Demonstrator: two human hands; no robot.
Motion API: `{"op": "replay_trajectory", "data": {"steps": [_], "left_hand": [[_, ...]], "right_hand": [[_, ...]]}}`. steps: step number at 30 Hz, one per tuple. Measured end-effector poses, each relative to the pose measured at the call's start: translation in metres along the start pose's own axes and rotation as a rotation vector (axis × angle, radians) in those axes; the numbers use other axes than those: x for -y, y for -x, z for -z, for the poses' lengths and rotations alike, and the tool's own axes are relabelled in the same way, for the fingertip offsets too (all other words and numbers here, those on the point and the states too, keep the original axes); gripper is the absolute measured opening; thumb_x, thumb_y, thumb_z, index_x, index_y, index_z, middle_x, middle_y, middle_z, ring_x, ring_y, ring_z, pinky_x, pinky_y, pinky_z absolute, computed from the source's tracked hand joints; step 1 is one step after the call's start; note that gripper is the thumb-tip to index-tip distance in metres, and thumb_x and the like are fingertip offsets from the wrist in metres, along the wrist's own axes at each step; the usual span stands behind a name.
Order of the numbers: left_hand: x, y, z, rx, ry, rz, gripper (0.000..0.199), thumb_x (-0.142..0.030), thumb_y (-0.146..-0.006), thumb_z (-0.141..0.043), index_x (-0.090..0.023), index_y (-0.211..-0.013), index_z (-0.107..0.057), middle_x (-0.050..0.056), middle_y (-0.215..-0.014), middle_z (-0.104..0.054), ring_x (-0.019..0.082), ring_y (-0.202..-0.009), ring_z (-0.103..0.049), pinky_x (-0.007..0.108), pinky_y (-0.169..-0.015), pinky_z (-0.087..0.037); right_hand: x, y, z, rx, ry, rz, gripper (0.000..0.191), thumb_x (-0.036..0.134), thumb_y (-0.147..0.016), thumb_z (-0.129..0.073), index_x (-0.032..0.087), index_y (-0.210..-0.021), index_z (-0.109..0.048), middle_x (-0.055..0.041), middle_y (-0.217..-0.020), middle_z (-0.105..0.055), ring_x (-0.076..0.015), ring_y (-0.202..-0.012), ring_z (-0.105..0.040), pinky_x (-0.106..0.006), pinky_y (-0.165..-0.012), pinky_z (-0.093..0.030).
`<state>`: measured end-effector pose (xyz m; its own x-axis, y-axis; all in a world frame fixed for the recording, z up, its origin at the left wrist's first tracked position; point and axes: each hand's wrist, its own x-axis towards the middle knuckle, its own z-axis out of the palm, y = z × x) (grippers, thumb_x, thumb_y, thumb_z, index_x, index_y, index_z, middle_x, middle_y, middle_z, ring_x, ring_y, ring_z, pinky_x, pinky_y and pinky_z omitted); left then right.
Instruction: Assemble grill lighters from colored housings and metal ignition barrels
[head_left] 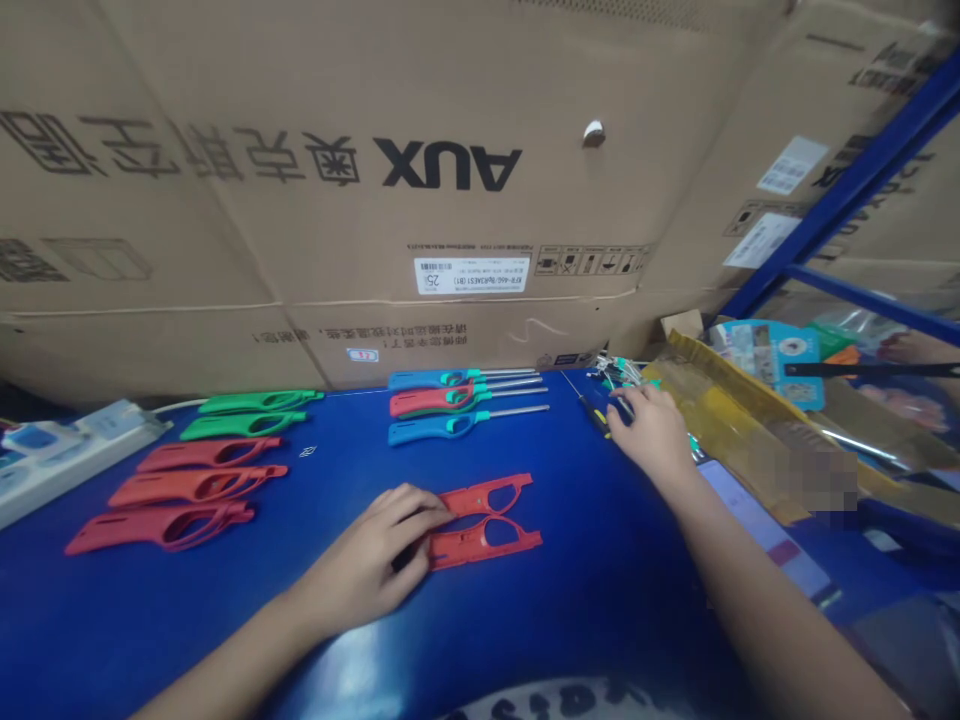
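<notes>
Two red lighter shell halves lie side by side, hollow side up, on the blue table. My left hand rests over their left ends, fingers closed on them. Farther right, my right hand reaches to a pile of metal rods with green parts; its fingers are bent around something dark that is too small to make out. A black and yellow screwdriver lies just left of that hand. Several lighters with metal tubes, blue and red, lie in a stack near the back.
Red shells and green shells lie at the left, beside a white power strip. A large cardboard box stands along the back. At the right are a phone, a taped carton and a blue frame.
</notes>
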<state>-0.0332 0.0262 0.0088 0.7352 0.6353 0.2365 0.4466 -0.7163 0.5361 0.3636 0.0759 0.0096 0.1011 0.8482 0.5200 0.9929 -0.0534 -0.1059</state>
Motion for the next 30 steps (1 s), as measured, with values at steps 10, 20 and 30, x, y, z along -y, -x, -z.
{"op": "replay_trajectory", "data": {"steps": [10,20,30], "left_hand": [[0.006,-0.001,0.008,0.039,-0.026,-0.03,0.047,-0.005,-0.091,-0.047,-0.025,-0.132,-0.055,0.008,-0.123,-0.064,0.023,-0.113,-0.058,0.04,-0.098,-0.049],[0.006,-0.003,0.007,-0.016,-0.039,-0.003,0.033,-0.022,-0.098,-0.057,-0.024,-0.131,-0.057,0.008,-0.12,-0.066,0.022,-0.11,-0.06,0.039,-0.097,-0.05],[0.0,-0.005,0.008,-0.05,-0.11,-0.076,0.043,-0.029,-0.088,-0.069,-0.025,-0.13,-0.06,0.007,-0.12,-0.067,0.024,-0.109,-0.061,0.041,-0.096,-0.047]], "right_hand": [[-0.046,-0.012,0.005,0.193,0.178,-0.246,0.038,0.034,-0.088,-0.056,0.012,-0.114,-0.072,-0.0202,-0.105,-0.064,-0.0376,-0.102,-0.058,-0.048,-0.086,-0.049],[-0.03,-0.01,0.003,0.22,0.179,-0.238,0.033,0.039,-0.091,-0.054,0.015,-0.103,-0.074,-0.0179,-0.109,-0.058,-0.0358,-0.112,-0.053,-0.046,-0.094,-0.048],[-0.03,-0.008,-0.007,0.247,0.174,-0.207,0.028,0.038,-0.091,-0.054,0.017,-0.098,-0.071,-0.0162,-0.111,-0.059,-0.0322,-0.11,-0.054,-0.042,-0.095,-0.047]]}}
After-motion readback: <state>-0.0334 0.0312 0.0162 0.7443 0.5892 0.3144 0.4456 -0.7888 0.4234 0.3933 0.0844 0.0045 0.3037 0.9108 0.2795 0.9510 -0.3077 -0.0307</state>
